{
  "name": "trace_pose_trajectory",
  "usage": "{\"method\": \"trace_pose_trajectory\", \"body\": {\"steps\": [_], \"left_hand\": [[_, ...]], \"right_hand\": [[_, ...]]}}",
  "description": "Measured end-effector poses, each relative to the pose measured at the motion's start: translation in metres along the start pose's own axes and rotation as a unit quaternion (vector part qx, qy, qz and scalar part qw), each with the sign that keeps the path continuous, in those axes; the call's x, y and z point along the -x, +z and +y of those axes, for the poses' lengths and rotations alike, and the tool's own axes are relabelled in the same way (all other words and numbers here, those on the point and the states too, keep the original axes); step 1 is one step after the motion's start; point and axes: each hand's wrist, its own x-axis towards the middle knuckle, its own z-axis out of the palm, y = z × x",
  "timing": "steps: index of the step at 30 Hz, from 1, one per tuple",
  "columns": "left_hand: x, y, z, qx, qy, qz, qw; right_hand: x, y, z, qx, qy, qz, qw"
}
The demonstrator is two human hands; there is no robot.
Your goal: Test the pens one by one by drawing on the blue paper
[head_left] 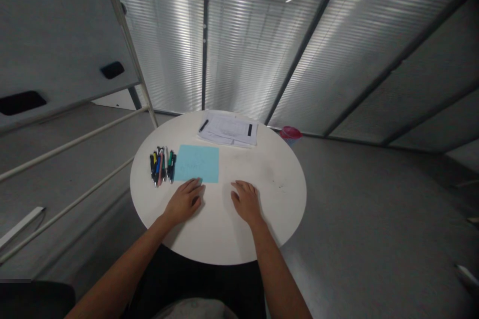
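Observation:
My left hand (186,200) rests on the round white table (217,239), its fingertips at the lower edge of a light blue sheet of paper (204,162). Faint writing shows on that sheet. To the right, my right hand (246,200) lies on the bare tabletop with its fingers loosely stretched out. Neither hand holds anything. Left of the blue sheet, a bunch of pens (161,165) in several colours lies side by side, their tips pointing mostly toward me.
At the table's far side lies a stack of white papers (228,129) with a black pen (203,125) on its left part. A pink bucket (291,133) stands on the floor behind the table. On the left is a whiteboard frame (130,50); ribbed translucent panels (239,35) rise behind.

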Motion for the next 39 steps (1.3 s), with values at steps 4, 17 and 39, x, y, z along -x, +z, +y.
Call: {"method": "trace_pose_trajectory", "body": {"steps": [4,17,39], "left_hand": [[0.0001,-0.0009,0.0004,-0.012,-0.001,-0.011,1.000],[-0.0006,-0.0039,0.0030,0.008,-0.013,0.000,1.000],[0.0005,-0.0015,0.0025,0.020,-0.033,0.006,0.999]], "right_hand": [[0.0001,0.0002,-0.0006,0.001,0.000,0.000,1.000],[-0.0004,-0.0004,0.0007,0.003,-0.005,-0.005,1.000],[-0.0012,-0.0006,0.0004,0.000,-0.003,-0.005,1.000]]}}
